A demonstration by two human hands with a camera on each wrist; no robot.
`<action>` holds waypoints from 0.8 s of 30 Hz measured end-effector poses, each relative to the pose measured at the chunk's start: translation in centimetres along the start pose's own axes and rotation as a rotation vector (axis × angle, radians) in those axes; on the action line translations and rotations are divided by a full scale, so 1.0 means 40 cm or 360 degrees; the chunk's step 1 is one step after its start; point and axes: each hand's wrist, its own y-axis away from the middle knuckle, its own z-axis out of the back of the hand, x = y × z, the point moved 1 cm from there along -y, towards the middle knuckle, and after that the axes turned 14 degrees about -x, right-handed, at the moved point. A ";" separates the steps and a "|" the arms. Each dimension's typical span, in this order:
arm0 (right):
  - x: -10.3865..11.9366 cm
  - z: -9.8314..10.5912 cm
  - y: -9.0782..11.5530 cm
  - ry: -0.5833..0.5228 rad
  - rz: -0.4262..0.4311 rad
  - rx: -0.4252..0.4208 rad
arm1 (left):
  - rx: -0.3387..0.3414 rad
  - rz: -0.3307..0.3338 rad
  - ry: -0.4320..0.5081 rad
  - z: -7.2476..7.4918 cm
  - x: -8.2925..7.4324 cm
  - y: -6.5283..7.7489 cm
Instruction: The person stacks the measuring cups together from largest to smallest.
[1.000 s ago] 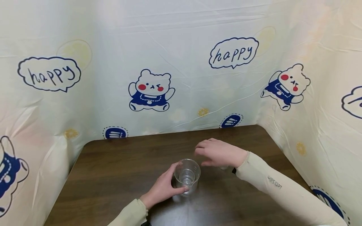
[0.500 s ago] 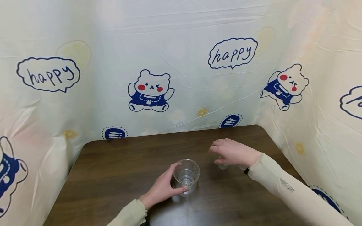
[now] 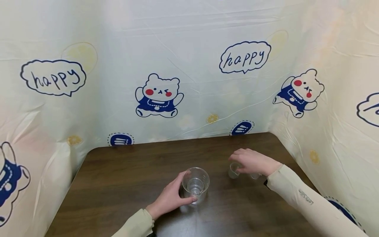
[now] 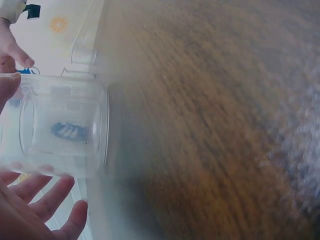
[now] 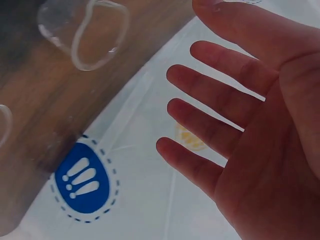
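Note:
My left hand (image 3: pixel 170 199) holds a large clear glass beaker (image 3: pixel 204 194) upright on the table, thumb on the near side and fingers round the far left. Inside that beaker stands a smaller clear beaker (image 4: pixel 60 122). My right hand (image 3: pixel 256 162) is over the right part of the table, above two small clear beakers. One small beaker (image 3: pixel 233 173) shows just below its fingers; the other (image 3: pixel 255 176) is partly hidden under the palm. In the right wrist view the fingers (image 5: pixel 215 90) are spread and hold nothing, apart from the nearest small beaker (image 5: pixel 82 32).
The dark wooden table (image 3: pixel 133 174) has rounded far corners. A pale printed curtain (image 3: pixel 195 98) with bears and "happy" bubbles hangs close behind it and along both sides.
The right hand has moved to the right, away from the large beaker and over the small ones, which now show more. The left hand keeps its hold on the large beaker.

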 end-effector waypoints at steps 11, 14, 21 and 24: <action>-0.045 -0.048 0.032 -0.0023 -0.0057 -0.0001 | -0.0010 -0.0006 -0.0010 0.000 0.000 0.003; -0.049 -0.056 0.034 -0.0057 -0.0088 0.0025 | -0.0020 -0.0017 -0.0012 -0.001 0.001 0.003; -0.054 -0.067 0.034 -0.0105 -0.0200 0.0110 | -0.0009 -0.0016 0.0011 0.000 0.000 0.004; -0.058 -0.076 0.035 -0.0130 -0.0236 0.0146 | -0.0005 -0.0013 0.0014 0.001 0.000 0.004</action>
